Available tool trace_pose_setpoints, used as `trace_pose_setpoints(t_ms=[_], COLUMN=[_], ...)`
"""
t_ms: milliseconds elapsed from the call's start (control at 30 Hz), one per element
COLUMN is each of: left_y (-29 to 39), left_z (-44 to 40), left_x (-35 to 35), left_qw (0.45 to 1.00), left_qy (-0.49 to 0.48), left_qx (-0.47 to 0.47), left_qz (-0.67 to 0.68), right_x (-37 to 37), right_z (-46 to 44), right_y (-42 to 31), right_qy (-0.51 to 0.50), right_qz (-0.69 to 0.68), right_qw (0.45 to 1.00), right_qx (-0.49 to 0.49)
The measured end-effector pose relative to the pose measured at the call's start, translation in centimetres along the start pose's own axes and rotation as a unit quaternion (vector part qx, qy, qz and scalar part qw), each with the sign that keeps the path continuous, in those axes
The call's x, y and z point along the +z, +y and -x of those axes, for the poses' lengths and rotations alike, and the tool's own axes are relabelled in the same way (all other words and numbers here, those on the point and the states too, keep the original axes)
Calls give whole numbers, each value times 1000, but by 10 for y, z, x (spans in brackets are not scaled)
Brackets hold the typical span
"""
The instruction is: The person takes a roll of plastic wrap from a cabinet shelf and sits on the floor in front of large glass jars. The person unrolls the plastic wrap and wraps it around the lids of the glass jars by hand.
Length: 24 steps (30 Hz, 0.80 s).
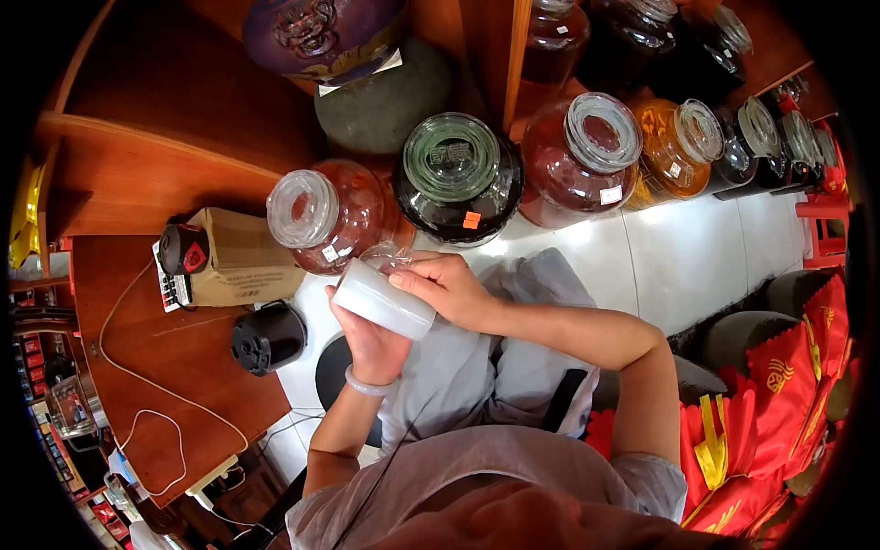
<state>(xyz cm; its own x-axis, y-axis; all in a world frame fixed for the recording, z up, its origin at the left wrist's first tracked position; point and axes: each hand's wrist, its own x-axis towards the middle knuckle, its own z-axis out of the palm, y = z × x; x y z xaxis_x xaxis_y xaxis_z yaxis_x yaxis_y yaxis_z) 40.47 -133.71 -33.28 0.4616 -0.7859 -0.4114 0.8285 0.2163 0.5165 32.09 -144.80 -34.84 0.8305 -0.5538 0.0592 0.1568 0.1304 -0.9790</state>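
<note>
A white translucent roll, which looks like plastic film, is held tilted above my lap. My left hand supports it from below and the left side, its palm against the roll. Over the roll's upper right end, my right hand has its thumb on the surface and its fingers curled at the edge, where some clear film sticks up. Just behind the roll stands a glass jar of reddish liquid with a clear lid. A dark jar with a green lid is beside it.
More large glass jars line the back right. At the left, a cardboard box sits on a wooden desk with cables, near a black cylinder. Red bags cover containers at the right. A purple jar is at the top.
</note>
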Motion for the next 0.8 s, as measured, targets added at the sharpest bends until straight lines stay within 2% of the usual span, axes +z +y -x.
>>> trace_pose_setpoints(t_ms=[33,100,133,233,300,333,467,533,567,633,800], left_y=[-1,-3,-5,-7,-4,-2,4,6,4,1,4], left_z=[2,5,5,4,6,6,3,1,0,-4,-4], left_x=[6,18,11,-8,-5,-2,-1,0,-1,-5,-8], left_qw=[1000,998,998,993,974,978,979,980,980,990,992], left_qy=[2,-10,-10,-14,-35,-26,-10,-29,-30,-9,12], left_qx=[-1,56,55,85,54,42,5,-33,-33,-24,-19], left_qz=[1,-12,-13,-83,-217,-205,-206,-194,-194,-137,-124], right_x=[-1,-6,-8,-11,-8,-6,-3,-5,-6,-8,-8], right_z=[1,3,4,3,4,4,4,3,2,1,-5], right_y=[0,-1,-2,1,3,3,3,-1,1,6,11], right_qy=[9,11,12,7,10,12,45,32,32,19,35], right_qz=[17,62,107,118,69,20,40,-17,-17,-120,-131], right_qw=[1000,997,992,990,997,1000,998,998,998,987,985], right_qx=[-12,-40,-70,-72,-38,-3,-26,48,48,107,104])
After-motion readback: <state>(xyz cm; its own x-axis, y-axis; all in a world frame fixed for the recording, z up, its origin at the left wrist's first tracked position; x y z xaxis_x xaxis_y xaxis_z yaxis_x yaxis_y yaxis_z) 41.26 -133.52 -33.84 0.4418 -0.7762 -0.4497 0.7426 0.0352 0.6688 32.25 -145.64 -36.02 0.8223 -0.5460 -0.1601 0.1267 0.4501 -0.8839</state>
